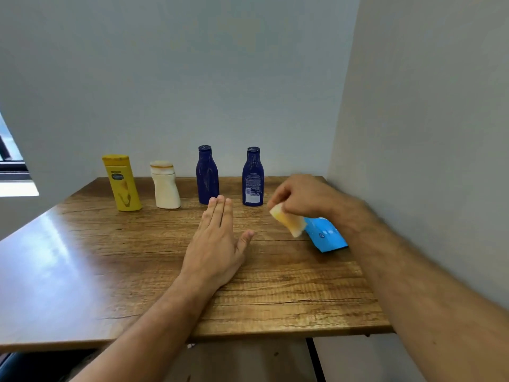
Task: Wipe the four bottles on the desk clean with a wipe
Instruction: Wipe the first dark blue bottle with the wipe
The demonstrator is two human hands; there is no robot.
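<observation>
The right hand (300, 195) hung just above the desk (110, 257) with its fingers curled round a folded wipe (287, 220), pale with an orange-yellow tint, though motion blur made it hard to tell how it was folded. Just beneath and behind that hand lay a blue packet (326, 235), flat on the wood. The left hand (217, 238) was stretched forward over the middle of the desk, fingers straight and together, thumb out, gripping nothing; whether the palm touched the wood could not be told. Beyond both hands the four bottles stood upright in a row along the far edge by the wall, long axes vertical: a yellow bottle (122, 183) at the far left, a cream bottle (165, 186) beside it, then a dark blue bottle (207, 175) and a second dark blue bottle (252, 176), its printed back label facing the person. That last bottle stood just left of and beyond the hand with the wipe, nearest to it, while the left fingertips pointed at the gap between the two blue ones, so the left hand looked best placed to steady either. None appeared wiped yet.
</observation>
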